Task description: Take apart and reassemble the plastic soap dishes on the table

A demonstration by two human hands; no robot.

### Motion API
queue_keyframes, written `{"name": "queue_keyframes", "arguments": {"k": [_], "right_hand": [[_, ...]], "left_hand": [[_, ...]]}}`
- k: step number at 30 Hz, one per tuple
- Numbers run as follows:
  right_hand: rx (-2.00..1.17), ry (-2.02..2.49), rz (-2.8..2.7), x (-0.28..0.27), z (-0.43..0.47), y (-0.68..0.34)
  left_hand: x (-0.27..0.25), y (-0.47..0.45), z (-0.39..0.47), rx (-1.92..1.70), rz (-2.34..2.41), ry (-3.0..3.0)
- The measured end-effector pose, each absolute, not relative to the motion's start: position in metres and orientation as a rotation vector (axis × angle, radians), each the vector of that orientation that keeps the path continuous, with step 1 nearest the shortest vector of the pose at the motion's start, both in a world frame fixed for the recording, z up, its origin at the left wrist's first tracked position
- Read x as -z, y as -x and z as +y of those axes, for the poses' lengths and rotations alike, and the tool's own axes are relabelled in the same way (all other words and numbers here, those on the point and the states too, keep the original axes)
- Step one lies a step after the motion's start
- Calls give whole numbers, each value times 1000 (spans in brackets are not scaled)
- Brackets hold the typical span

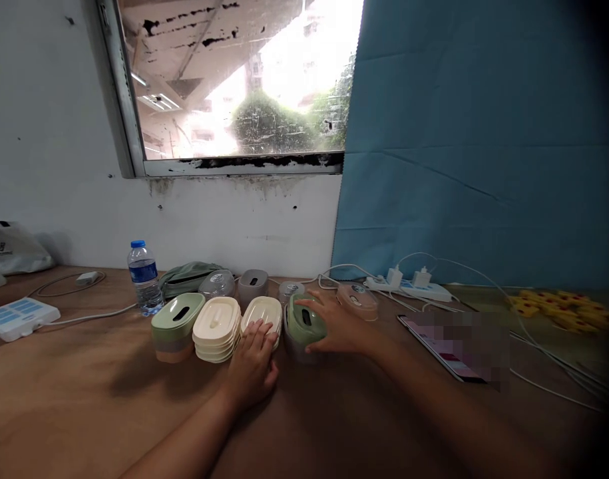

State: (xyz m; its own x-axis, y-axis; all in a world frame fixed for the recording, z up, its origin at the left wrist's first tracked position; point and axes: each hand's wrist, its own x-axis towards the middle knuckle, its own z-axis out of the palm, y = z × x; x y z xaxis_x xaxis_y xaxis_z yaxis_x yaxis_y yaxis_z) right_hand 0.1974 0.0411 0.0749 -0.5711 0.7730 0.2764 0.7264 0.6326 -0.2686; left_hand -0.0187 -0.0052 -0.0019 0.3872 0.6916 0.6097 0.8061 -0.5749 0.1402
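My left hand (254,359) lies with its fingers stretched over the front of a stack of cream lids (261,311). A second stack of cream lids (217,322) stands just left of it. My right hand (334,322) spans a dark green container (304,318) with a slotted top, thumb at the front and fingers at the back. That green piece sits slightly tilted on a greyish container (297,346), partly hidden. On the far left of the row, a light green container (178,316) with a dark slot rests on grey and orange ones.
Behind the row stand a clear container (218,285), a grey container (253,286) and a pinkish container (357,301). A water bottle (144,279) is at left. To the right are a phone (438,349), a power strip (408,287) and cables.
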Motion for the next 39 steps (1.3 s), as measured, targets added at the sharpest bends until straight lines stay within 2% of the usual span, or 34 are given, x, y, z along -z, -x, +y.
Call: {"name": "queue_keyframes", "arguments": {"k": [3,9,22,31,39], "right_hand": [[-324,1200,-2514,-62,45,-208],[-421,1130,-2554,-58,43,-204],[-310,969,-2642,-67,32,-201],[-236,889,-2606,-55,35,-213],[-278,860,-2560,-48,35,-223]], "left_hand": [[2,11,3,895,-1339,2433],[3,7,10,855,-1273,2509],[7,0,3,973,-1392,2446],[26,-76,-21,1197,-2140,2225],[26,-103,2,1611,-2112,1997]]}}
